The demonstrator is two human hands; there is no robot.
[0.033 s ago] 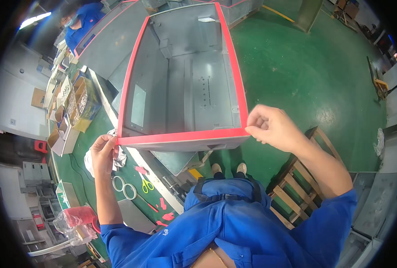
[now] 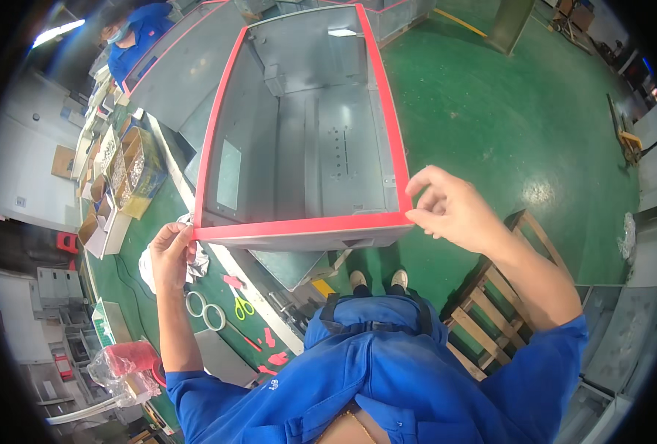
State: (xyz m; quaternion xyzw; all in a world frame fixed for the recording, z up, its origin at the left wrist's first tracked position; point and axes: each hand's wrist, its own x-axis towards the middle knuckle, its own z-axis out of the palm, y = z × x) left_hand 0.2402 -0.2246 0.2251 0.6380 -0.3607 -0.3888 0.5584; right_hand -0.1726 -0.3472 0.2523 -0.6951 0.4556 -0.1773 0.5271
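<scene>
A grey metal cabinet (image 2: 310, 159) stands open side up before me, with red tape (image 2: 306, 225) along its rim. At its near left corner, my left hand (image 2: 170, 248) is closed, thumb and finger pinching the tape's end. My right hand (image 2: 450, 209) is at the near right corner. Its thumb tip touches the taped edge, its index finger is raised apart from the thumb and the other fingers are curled; nothing shows between them.
The green bench at left holds yellow-green scissors (image 2: 244, 306), tape rolls (image 2: 214, 317), a white cloth (image 2: 197, 264), red scraps (image 2: 277, 359) and parts boxes (image 2: 137, 166). A wooden pallet (image 2: 483, 314) lies at right. A person in blue (image 2: 137, 38) is at the far left.
My right index finger has lifted slightly and spread from the thumb. My left hand and the cabinet look unmoved.
</scene>
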